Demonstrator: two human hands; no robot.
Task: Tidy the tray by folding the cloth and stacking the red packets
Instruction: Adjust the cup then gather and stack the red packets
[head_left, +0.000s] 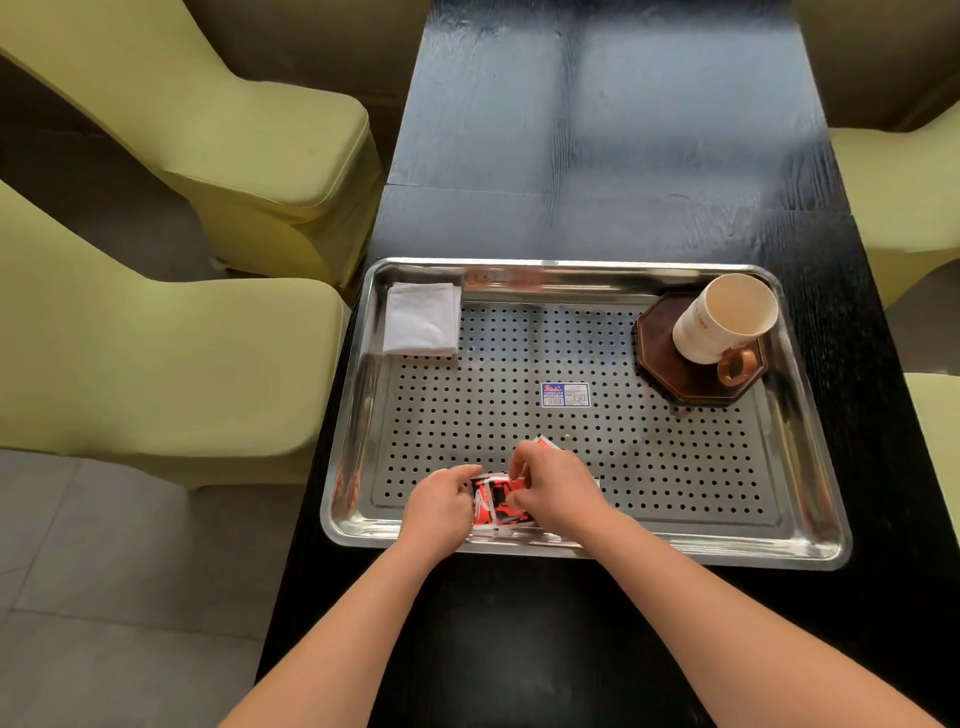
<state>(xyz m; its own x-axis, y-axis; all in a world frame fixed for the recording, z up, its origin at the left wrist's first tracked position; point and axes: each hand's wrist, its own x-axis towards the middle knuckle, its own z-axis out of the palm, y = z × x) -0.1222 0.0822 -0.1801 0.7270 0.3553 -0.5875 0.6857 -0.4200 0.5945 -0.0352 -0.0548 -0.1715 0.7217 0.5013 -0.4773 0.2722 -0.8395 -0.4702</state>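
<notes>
At the near rim of the perforated stainless-steel tray (810, 540), the left hand (441, 506) and right hand (558, 488) both pinch glossy red packets (501, 501). Farther off, a folded white cloth (422, 319) lies flat in the far-left corner.

Your perforated tray (779, 525) floor open across centre and right front, folded cloth (422, 319) blocking far-left corner, mug (724, 319) on coaster (675, 387) blocking far-right corner, raised rim all round.

Orange lettering on the white mug (722, 317) side, apparently "cafe", blue-and-white barcode sticker (565, 395) on the perforated tray (675, 467) floor, print too small to read, red packets (501, 501) lettering illegible
</notes>
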